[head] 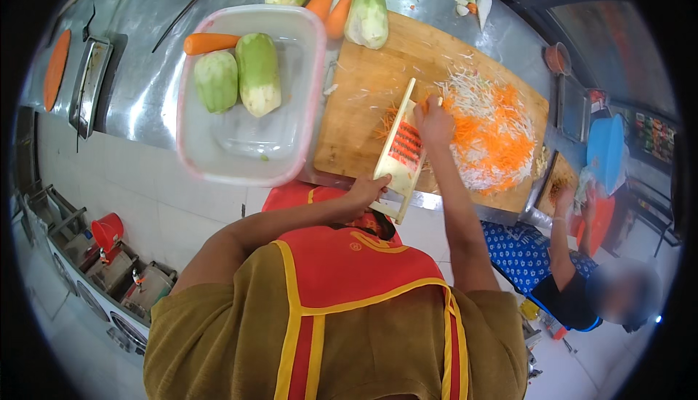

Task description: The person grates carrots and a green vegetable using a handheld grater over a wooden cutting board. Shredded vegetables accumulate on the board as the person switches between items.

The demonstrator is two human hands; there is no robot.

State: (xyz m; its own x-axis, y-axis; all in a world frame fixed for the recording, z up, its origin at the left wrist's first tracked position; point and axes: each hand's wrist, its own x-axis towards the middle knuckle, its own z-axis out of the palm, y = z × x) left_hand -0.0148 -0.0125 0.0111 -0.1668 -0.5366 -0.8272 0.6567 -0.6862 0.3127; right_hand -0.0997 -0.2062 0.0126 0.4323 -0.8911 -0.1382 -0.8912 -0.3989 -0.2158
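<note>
My left hand [368, 195] grips the near end of a cream-coloured handheld grater [402, 163], which slants across the near part of a wooden cutting board [349, 111]. Fingers of my right hand [434, 122] are curled at the grater's far part around a piece of carrot [436, 102], mostly hidden. Orange shreds [386, 122] lie beside the grater's left edge. Right of my right hand spreads a wide heap of orange and white shreds [485, 133].
A pink-rimmed tub [248, 181] at left holds a carrot [210, 44] and two peeled green radishes [258, 73]. More radishes [366, 18] and carrots [341, 10] lie beyond. Vegetable scraps [465, 6] sit at the back. At right, a co-worker works over a small board [557, 182] near blue and red basins.
</note>
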